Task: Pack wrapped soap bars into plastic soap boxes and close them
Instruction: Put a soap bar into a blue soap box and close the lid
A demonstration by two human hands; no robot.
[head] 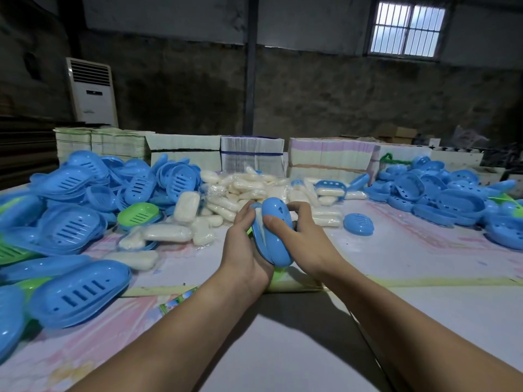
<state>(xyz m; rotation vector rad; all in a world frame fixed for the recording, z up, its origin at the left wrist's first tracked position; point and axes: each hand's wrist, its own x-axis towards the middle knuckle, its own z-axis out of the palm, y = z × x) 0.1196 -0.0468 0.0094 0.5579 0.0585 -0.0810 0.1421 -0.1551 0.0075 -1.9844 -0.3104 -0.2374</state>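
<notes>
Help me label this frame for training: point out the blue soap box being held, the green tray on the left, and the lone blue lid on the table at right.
blue soap box [276, 222], head view, on its upper shell.
green tray [138, 213], head view, on its slotted inside.
blue lid [358, 224], head view, on its top face.

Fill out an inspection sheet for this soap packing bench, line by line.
Surface: pale printed table cover, partly bare.
Job's things: blue oval plastic soap box held upright in both hands, wrapped white soap bar showing in its open seam, not fully closed; pile of wrapped white soap bars mid-table.
Clutter: heaps of blue slotted box trays on the left, blue box lids on the right, one green tray.
Grippers: left hand and right hand both grip the box.
Cables: nothing seen.
Surroundings: bundled flat cartons, white standing air conditioner, barred window.
</notes>
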